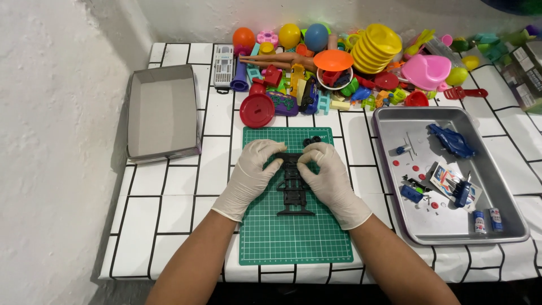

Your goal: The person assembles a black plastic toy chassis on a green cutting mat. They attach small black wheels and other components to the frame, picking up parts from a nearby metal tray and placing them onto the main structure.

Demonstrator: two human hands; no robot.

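Nearest the camera, two bare forearms reach up onto a green cutting mat (293, 237) that lies on a white tabletop (169, 192) ruled with black lines. Both hands wear pale gloves. The left hand (251, 175) rests on the mat with its fingers curled inward, the fingertips pinching the upper left edge of a black toy car chassis (294, 189). The right hand (330, 175) mirrors it, fingers bent and pinching the upper right edge of the same part. The chassis lies flat along the middle of the mat, its lower end free and pointing toward the person, its upper end between the two sets of fingertips. Small black wheels (311, 140) sit on the mat just beyond the right hand.

Right of the mat stands a metal tray (497, 186), close beside it but apart. In the tray lie a blue toy car body (451, 141), several small red round pieces, a printed sheet, a few small blue parts and two small batteries (486, 220) near its front right corner.

Left of the mat, well apart, an open grey cardboard box (164, 113) sits on the tabletop. Beyond the mat, touching its far left corner, lies a red round lid (257, 110), and behind that a heap of coloured plastic toys, among them a stack of yellow plates (375, 48) and a pink potty (426, 72).
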